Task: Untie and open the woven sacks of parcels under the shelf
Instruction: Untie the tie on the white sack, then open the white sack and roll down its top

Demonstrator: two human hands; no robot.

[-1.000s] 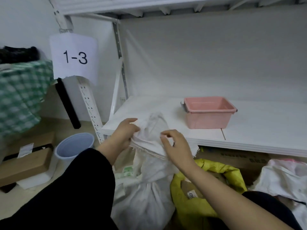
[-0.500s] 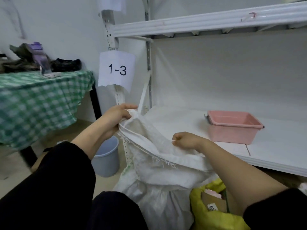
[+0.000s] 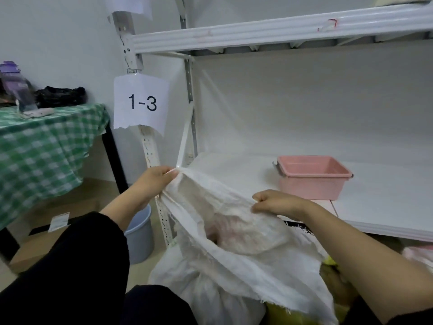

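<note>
White woven sack (image 3: 234,266) sits near me at the left end of the shelf (image 3: 375,207), its mouth gaping on a pale parcel inside. My left grip (image 3: 154,181) clamps the far-left rim, held high. My right grip (image 3: 276,202) pinches the right rim, fingers curled. The mouth is wider than half a second ago.

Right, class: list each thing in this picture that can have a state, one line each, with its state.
White woven sack: untied, mouth pulled open.
Left hand: grips the sack's rim.
Right hand: pinches the opposite rim.
Pink tub: upright, no lid.
Blue bucket: upright, open-topped.
Paper label: hanging, lower edge torn.
</note>
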